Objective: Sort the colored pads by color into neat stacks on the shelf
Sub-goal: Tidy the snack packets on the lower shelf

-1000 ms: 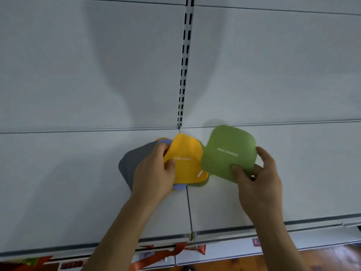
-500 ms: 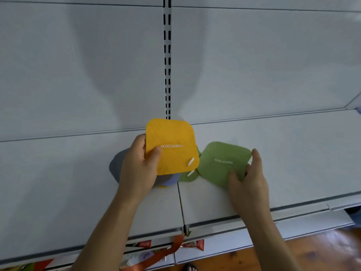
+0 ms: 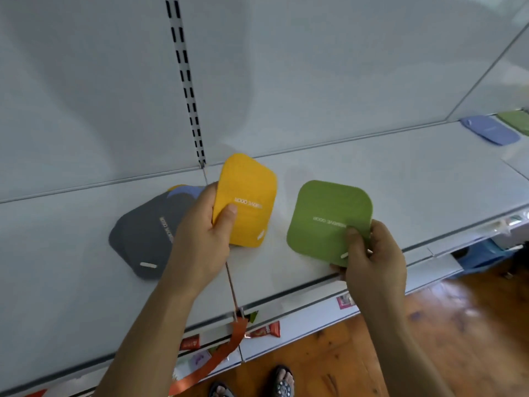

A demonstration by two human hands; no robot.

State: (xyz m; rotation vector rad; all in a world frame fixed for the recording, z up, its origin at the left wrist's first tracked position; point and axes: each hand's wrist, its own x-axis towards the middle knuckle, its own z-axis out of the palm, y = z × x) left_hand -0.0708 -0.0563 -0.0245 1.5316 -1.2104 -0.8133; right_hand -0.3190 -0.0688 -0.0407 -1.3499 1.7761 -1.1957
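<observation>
My left hand [image 3: 200,239] pinches a yellow pad [image 3: 249,193] by its left edge and holds it tilted above the white shelf [image 3: 400,173]. My right hand [image 3: 372,259] grips a green pad [image 3: 323,213] by its near right corner, thumb on top. A grey pad [image 3: 143,233] lies on the shelf left of my left hand, with a blue pad [image 3: 186,191] and a sliver of another yellow pad [image 3: 175,187] peeking out behind it. Far right on the shelf lie a blue pad [image 3: 489,129] and a green pad [image 3: 515,121].
The white back panel has a slotted upright [image 3: 186,81]. Below the shelf's front edge hangs an orange ribbon [image 3: 220,356], with snack packets [image 3: 263,330] on the lower shelf. The wooden floor [image 3: 429,339] and my sandalled feet [image 3: 283,382] show beneath.
The green pad, lying on the shelf half a second ago, is now lifted in my right hand. My left hand has carried the yellow pad up and away from the grey pile. The view swung right.
</observation>
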